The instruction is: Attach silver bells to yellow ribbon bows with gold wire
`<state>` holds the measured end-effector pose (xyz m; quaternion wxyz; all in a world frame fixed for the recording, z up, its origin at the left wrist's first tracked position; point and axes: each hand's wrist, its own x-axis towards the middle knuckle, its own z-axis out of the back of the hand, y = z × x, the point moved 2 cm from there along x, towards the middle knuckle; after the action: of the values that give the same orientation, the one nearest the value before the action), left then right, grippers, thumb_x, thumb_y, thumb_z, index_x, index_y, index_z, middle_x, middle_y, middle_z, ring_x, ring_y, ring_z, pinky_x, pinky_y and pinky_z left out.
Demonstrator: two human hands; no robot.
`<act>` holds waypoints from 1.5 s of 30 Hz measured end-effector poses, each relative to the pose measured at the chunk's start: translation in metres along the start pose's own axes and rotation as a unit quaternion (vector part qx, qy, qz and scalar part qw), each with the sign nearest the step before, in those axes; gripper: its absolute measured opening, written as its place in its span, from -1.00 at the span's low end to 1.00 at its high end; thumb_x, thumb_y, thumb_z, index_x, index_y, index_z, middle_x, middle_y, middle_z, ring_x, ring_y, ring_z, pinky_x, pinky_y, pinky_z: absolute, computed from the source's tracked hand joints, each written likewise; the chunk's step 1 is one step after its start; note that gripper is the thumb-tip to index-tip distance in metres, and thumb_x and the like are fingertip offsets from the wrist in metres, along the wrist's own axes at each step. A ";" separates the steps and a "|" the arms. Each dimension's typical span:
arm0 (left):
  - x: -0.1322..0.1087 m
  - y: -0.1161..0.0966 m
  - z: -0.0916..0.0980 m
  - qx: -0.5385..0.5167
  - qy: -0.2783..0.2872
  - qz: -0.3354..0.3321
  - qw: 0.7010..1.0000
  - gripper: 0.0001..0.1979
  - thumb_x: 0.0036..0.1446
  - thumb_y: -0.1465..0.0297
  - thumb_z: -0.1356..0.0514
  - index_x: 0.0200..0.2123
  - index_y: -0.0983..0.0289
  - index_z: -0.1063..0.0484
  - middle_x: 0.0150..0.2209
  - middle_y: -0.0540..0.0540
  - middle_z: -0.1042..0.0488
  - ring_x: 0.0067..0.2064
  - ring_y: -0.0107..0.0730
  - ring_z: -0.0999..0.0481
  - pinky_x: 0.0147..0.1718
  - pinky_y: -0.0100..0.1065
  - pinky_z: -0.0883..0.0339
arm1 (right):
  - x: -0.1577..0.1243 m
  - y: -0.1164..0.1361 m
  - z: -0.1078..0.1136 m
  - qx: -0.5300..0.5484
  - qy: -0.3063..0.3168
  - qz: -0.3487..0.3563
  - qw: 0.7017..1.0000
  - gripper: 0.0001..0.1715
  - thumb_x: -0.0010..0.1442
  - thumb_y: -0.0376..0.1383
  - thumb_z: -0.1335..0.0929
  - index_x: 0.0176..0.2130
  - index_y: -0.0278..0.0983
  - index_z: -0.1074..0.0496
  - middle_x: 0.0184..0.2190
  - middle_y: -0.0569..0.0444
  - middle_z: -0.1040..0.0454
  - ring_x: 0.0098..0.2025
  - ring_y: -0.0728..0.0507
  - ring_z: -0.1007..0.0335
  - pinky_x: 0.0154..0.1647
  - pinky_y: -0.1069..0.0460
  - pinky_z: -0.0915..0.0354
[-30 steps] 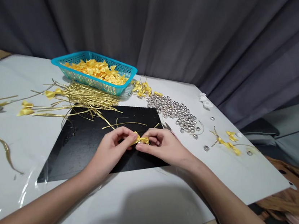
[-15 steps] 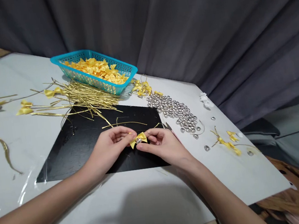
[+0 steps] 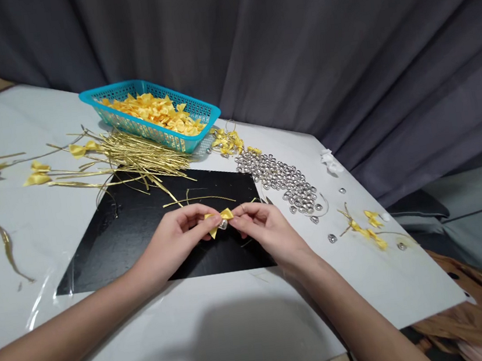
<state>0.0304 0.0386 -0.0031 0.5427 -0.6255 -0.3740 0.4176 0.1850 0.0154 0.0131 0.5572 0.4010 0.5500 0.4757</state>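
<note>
A small yellow ribbon bow (image 3: 226, 213) is pinched between both hands above the black mat (image 3: 135, 246). At the bow's middle sits a silvery bead (image 3: 223, 225). My left hand (image 3: 185, 228) grips the bow's left side between thumb and fingertips. On the other side, my right hand (image 3: 264, 224) has thumb and forefinger closed on the bow's right end beside the bead. Fingers partly cover the bow. Beyond the hands, a thin gold tie (image 3: 202, 200) lies on the mat.
A blue basket (image 3: 211, 119) of yellow bows stands at the back. Gold ties (image 3: 141, 157) lie before it. Silvery beads (image 3: 285, 181) are heaped right of the mat, with finished-looking bows (image 3: 227, 141) behind them. More bows (image 3: 366, 232) lie at the right; a grey curtain (image 3: 223, 36) hangs behind.
My right thumb and forefinger have closed together onto the bow's right end, covering more of it. The bow and bead have shifted slightly; my left hand keeps its pinch.
</note>
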 end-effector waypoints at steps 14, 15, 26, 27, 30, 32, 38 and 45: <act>0.002 -0.002 -0.001 -0.086 -0.018 0.053 0.995 -0.82 -0.04 0.29 -0.30 -0.44 0.29 -0.45 -0.47 -0.01 -0.48 -0.39 -0.45 -0.45 -0.38 -0.46 -0.30 | 0.001 -0.005 0.003 0.167 -0.036 -0.029 0.985 -0.76 0.00 -0.17 -0.42 -0.42 -0.31 -0.54 -0.63 0.24 -0.08 -0.56 0.05 0.08 -0.51 0.09 -0.01; 0.002 -0.002 -0.001 -0.088 -0.023 0.057 0.994 -0.82 -0.06 0.30 -0.30 -0.44 0.29 -0.44 -0.48 0.00 -0.48 -0.40 -0.44 -0.47 -0.38 -0.45 -0.31 | 0.001 -0.003 0.007 0.160 -0.051 -0.010 0.986 -0.75 0.03 -0.16 -0.41 -0.39 -0.31 -0.55 -0.64 0.25 0.00 -0.56 0.04 0.11 -0.52 0.09 0.01; 0.004 0.000 0.001 0.180 0.069 -0.027 0.981 -0.84 0.02 0.31 -0.18 -0.49 0.27 -0.48 -0.52 0.01 -0.45 -0.47 -0.40 -0.37 -0.51 -0.44 -0.20 | 0.032 0.003 0.028 0.054 -0.028 0.049 0.997 -0.62 0.13 -0.08 -0.33 -0.23 -0.31 -0.52 -0.60 0.27 0.01 -0.58 0.06 0.06 -0.50 0.10 -0.10; 0.004 -0.002 0.002 0.223 0.075 -0.043 0.971 -0.84 0.02 0.33 -0.17 -0.49 0.26 -0.50 -0.53 0.00 -0.44 -0.48 -0.41 -0.35 -0.52 -0.45 -0.16 | 0.041 0.004 0.026 -0.005 0.002 0.047 0.999 -0.59 0.17 -0.06 -0.27 -0.20 -0.30 -0.50 -0.57 0.24 -0.08 -0.55 0.06 -0.03 -0.45 0.10 -0.16; 0.004 -0.005 0.003 0.299 0.083 -0.076 0.948 -0.82 0.01 0.32 -0.16 -0.52 0.25 -0.51 -0.60 -0.04 -0.37 -0.53 -0.42 -0.29 -0.55 -0.44 -0.07 | 0.071 0.010 0.017 -0.075 0.026 0.042 0.996 -0.66 0.18 -0.16 -0.27 -0.28 -0.34 -0.52 -0.51 0.14 -0.33 -0.50 0.05 -0.20 -0.39 0.09 -0.21; 0.004 -0.006 0.003 0.309 0.078 -0.081 0.944 -0.80 0.04 0.30 -0.14 -0.49 0.26 -0.50 -0.63 -0.05 -0.35 -0.56 -0.41 -0.28 -0.56 -0.43 -0.05 | 0.091 0.016 0.011 -0.139 0.024 0.048 0.989 -0.74 0.15 -0.24 -0.31 -0.38 -0.36 -0.53 -0.53 0.12 -0.39 -0.50 0.03 -0.20 -0.44 0.10 -0.16; 0.003 -0.001 0.005 0.292 0.033 -0.101 0.950 -0.71 0.06 0.31 -0.14 -0.13 0.26 -0.42 -0.58 -0.10 -0.32 -0.57 -0.42 -0.29 -0.53 -0.43 -0.13 | 0.127 0.032 0.002 -0.331 -0.013 0.109 0.937 -0.79 0.05 -0.29 -0.40 -0.53 -0.37 -0.51 -0.62 0.14 -0.35 -0.50 -0.01 -0.17 -0.43 0.06 -0.07; 0.004 0.005 0.002 0.377 0.051 -0.116 0.918 -0.67 0.15 0.32 -0.05 -0.20 0.33 -0.55 -0.48 0.09 -0.39 -0.44 -0.28 -0.40 -0.42 -0.33 -0.21 | 0.140 0.044 -0.031 -0.465 0.028 0.213 0.859 -0.78 0.02 -0.31 -0.44 -0.26 -0.31 -0.50 -0.33 0.06 -0.45 -0.27 -0.08 -0.32 -0.22 0.06 -0.18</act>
<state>0.0297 0.0421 -0.0086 0.8014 -0.3475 -0.2309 0.4286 0.1422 0.1593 0.0211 0.5481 0.1896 0.1813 0.7942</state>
